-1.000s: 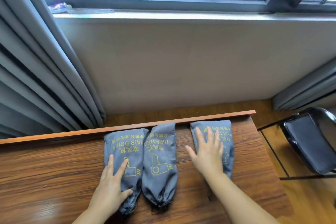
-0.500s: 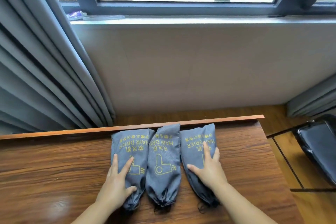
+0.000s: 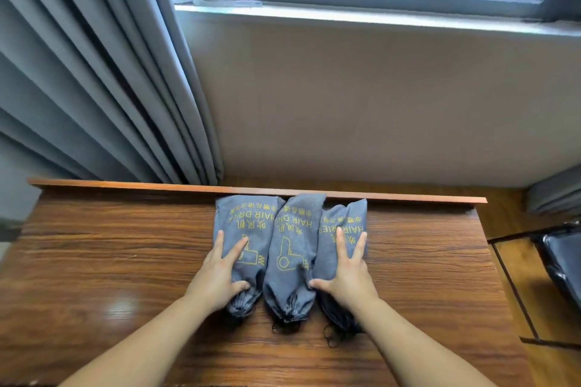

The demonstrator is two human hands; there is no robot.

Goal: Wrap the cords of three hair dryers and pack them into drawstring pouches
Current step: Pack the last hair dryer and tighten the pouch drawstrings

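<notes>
— Pouches?
— Three grey drawstring pouches, side by side along the far edge of the wooden table (image 3: 94, 261), tops against its raised back lip. Left pouch (image 3: 251, 223), middle pouch (image 3: 292, 248), right pouch (image 3: 339, 223), each touching its neighbour. Yellow print on every one: "HAIR DRIER", a line of characters, a dryer outline. All bulging and full; necks gathered shut toward the near edge, dark cord ends trailing from the middle and right ones.
— Hands?
— Left hand (image 3: 220, 273) flat on the left pouch, fingers straight and spread, thumb near the cinched neck. Right hand (image 3: 345, 273) flat on the right pouch, fingers likewise straight, thumb reaching toward the middle pouch. Neither gripping, just pressing down.
— Contents?
— Hidden by the cloth; probably the dryers, going by the shapes.
— Around the table?
— Grey curtain (image 3: 94, 88) behind the far left corner, window sill (image 3: 377, 17) above the wall, dark chair (image 3: 562, 261) off the right edge.
</notes>
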